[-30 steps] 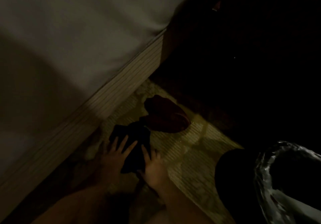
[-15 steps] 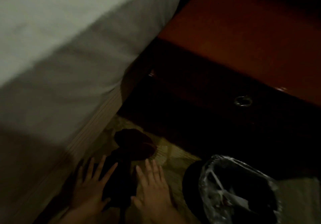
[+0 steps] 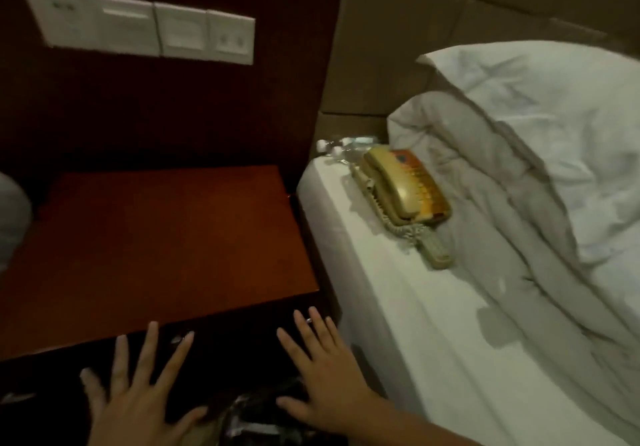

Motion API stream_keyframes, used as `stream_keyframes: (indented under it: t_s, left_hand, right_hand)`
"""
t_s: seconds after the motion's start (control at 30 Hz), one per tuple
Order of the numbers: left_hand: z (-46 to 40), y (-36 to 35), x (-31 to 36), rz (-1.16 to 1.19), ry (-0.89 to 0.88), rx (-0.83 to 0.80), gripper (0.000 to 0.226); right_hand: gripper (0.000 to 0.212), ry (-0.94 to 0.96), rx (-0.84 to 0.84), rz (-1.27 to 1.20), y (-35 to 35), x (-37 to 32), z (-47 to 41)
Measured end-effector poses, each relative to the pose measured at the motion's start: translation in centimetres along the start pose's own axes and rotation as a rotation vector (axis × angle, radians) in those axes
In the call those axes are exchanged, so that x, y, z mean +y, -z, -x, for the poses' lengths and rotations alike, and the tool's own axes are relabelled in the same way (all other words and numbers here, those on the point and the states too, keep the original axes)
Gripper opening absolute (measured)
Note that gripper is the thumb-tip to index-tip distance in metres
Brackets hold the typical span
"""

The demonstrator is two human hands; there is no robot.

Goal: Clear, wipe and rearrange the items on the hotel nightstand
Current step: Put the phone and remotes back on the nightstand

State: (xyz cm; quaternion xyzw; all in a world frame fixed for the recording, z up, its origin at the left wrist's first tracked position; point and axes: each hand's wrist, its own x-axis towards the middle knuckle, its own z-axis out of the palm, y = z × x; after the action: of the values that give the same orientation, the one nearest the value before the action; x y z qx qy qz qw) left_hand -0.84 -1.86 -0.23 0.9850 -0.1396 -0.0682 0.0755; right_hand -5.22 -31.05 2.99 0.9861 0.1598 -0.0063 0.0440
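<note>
The reddish-brown nightstand (image 3: 156, 244) fills the left middle of the view, and its top is bare. A beige corded telephone (image 3: 405, 189) lies on the white bed sheet just right of it. A remote control (image 3: 437, 253) rests below the phone. Plastic water bottles (image 3: 341, 147) lie at the head of the bed. My left hand (image 3: 138, 397) and my right hand (image 3: 329, 369) hover in front of the nightstand's dark front, fingers spread, holding nothing.
The bed (image 3: 450, 324) with a rumpled white duvet (image 3: 536, 203) and a pillow (image 3: 554, 82) takes up the right side. A white switch panel (image 3: 138, 26) is on the dark wall above the nightstand. A plastic-lined bin (image 3: 249, 421) shows between my hands at the bottom.
The view has swung up from the floor, where my hands lay on a dark item beside slippers, to the nightstand top and bed. Both hands have risen, empty.
</note>
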Motion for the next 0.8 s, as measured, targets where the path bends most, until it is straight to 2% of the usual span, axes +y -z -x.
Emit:
stream_keyframes:
  t_s: [0.13,0.27,0.43,0.63,0.8]
  left_hand:
    - [-4.3,3.8,5.2,-0.154,-0.148,0.063,0.106]
    - [-7.8,5.4,9.0,-0.124,-0.145,-0.027,0.108]
    - [-10.7,5.6,13.3,-0.135,-0.185,-0.002,0.107]
    - [-14.5,6.8,21.0,0.055,-0.191,0.051,0.101]
    - [-19.0,8.7,28.1,0.243,-0.232,0.049,0.095]
  right_hand:
    - [0.091,-0.161,0.089,-0.013,2.1,4.7,-0.2]
    - [0.091,-0.257,0.150,-0.059,2.7,8.7,-0.7]
    - [0.088,-0.342,0.241,-0.069,3.1,12.9,-0.8]
    - [0.080,-0.641,0.314,-0.103,3.4,18.9,-1.6]
    - [0.082,-0.725,0.351,-0.218,4.4,23.5,-3.3]
